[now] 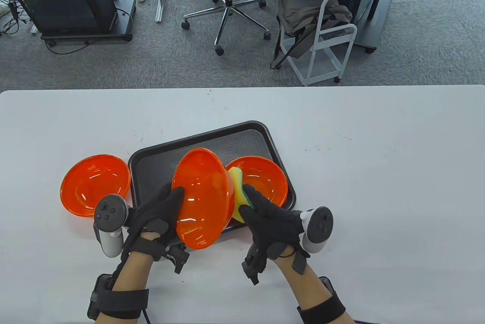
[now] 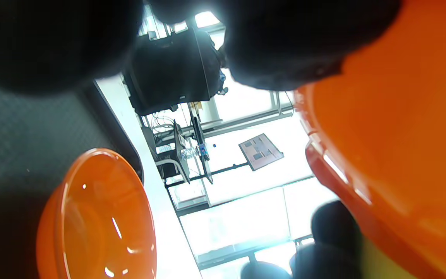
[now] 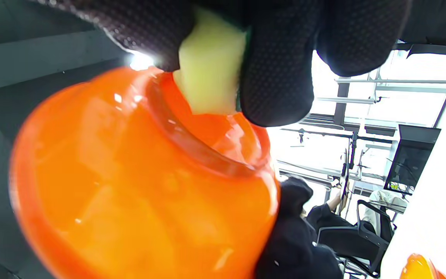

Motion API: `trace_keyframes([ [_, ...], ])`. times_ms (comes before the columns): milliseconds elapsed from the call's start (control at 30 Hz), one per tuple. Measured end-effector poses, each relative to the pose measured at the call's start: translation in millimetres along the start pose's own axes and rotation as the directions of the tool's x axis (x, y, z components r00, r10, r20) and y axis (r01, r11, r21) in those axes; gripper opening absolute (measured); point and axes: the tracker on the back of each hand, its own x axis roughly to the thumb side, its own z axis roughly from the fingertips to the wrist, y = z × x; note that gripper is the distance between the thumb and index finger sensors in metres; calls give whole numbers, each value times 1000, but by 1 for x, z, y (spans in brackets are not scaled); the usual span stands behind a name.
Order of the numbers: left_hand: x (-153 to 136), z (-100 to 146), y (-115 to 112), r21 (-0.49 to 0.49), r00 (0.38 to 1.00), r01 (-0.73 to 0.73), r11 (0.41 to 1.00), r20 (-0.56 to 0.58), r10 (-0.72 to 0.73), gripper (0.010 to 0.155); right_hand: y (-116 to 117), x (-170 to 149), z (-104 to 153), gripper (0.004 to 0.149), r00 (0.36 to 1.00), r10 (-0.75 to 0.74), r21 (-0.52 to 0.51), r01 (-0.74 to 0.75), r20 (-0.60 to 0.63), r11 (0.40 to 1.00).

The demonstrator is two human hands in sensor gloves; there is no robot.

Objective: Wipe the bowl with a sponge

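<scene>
While a spare glossy orange bowl (image 1: 94, 185) sits left of the dark textured tray (image 1: 242, 138), a smooth round plastic bowl (image 1: 202, 199) is gripped on edge above it by the left hand (image 1: 157, 212), and its outside is judged mid-wipe by the soft yellow sponge (image 1: 238, 191) pinched in the right hand (image 1: 271, 218), firm turning strokes being called for next.

1. You have three orange bowls: one lifted on edge (image 1: 202, 197) at the tray's 6 o'clock, one lying in the tray (image 1: 265, 182) at its 4 o'clock, one on the table (image 1: 94, 185) at the tray's 9 o'clock.
2. You have one sponge (image 1: 238, 193), at the lifted bowl's 3 o'clock.
3. You have one dark tray (image 1: 227, 138).
4. Two gloved hands show: your left hand (image 1: 155, 216) and your right hand (image 1: 271, 221).
</scene>
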Motion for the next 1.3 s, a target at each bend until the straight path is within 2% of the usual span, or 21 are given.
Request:
trace_keyframes([
  [67, 3, 1, -6, -16, 1000, -1, 1000, 15, 1, 54, 5, -2, 1, 47, 999, 41, 59, -41, -2, 997],
  [100, 3, 1, -6, 2, 1000, 8, 1000, 20, -8, 54, 6, -3, 1, 47, 999, 44, 54, -44, -6, 998],
  [267, 1, 1, 6, 79, 1000, -12, 997, 26, 10, 53, 13, -6, -1, 47, 998, 48, 148, -42, -33, 988],
  [367, -4, 0, 12, 89, 1000, -26, 996, 8, 26, 53, 15, -7, -2, 47, 999, 19, 164, -11, -46, 986],
  [500, -7, -1, 14, 82, 999, -34, 996, -8, 34, 53, 11, -3, -3, 47, 999, -1, 162, 6, -32, 987],
  [633, -8, -1, 13, 64, 999, -31, 997, -27, 33, 54, 6, 0, -3, 47, 999, -41, 116, 43, -20, 992],
  [833, -4, -2, 4, -6, 999, -18, 1000, -28, 18, 54, 1, 0, -2, 47, 999, -35, 40, 36, -9, 999],
  [1000, -2, -1, -5, -71, 997, -71, 995, -13, 70, 54, 1, -1, -1, 47, 1000, -9, 51, 10, -24, 999],
  [1133, -2, -2, -4, -55, 997, -78, 995, 12, 79, 54, 5, -5, 0, 47, 999, -8, 77, 12, -51, 997],
  [1300, -1, -1, 5, 24, 999, -40, 999, 22, 40, 54, 11, -8, 0, 47, 996, 0, 130, 12, -86, 991],
])
